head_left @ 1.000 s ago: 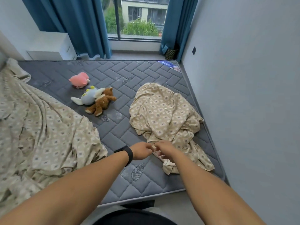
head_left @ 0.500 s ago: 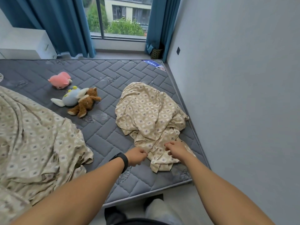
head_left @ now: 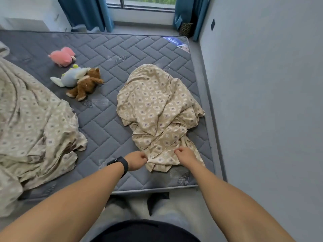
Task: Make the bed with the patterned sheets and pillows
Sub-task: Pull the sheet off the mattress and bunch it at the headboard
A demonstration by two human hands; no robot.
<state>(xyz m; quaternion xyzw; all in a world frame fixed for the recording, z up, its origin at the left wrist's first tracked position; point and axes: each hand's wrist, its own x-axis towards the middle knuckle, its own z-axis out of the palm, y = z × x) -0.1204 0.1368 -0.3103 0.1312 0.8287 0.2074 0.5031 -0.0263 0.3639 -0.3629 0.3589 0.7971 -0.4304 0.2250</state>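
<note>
Two hands work the near end of a crumpled beige patterned sheet (head_left: pixel 157 109) that lies bunched on the right half of the bare grey quilted mattress (head_left: pixel 111 123), close to its right edge and running down toward the near right corner. The left hand (head_left: pixel 137 160), with a black wristband (head_left: pixel 120 164) on its wrist, has its fingers curled and pinches the fabric at the sheet's near left fold. The right hand (head_left: pixel 186 156) has its fingers curled too, gripping a gathered ridge of the same cloth just beside the left.

Along the mattress's left edge sprawls a second, larger heap of patterned bedding (head_left: pixel 33 130), spilling over the near left corner. Between the two heaps, toward the middle, three soft toys lie on the bare quilting: a pink plush (head_left: pixel 62 55) farthest back, a pale blue plush (head_left: pixel 72 77) touching a brown teddy bear (head_left: pixel 86 84). Blue curtains (head_left: pixel 83 13) hang beyond the far edge, and a grey wall (head_left: pixel 262 102) runs close along the right edge.
</note>
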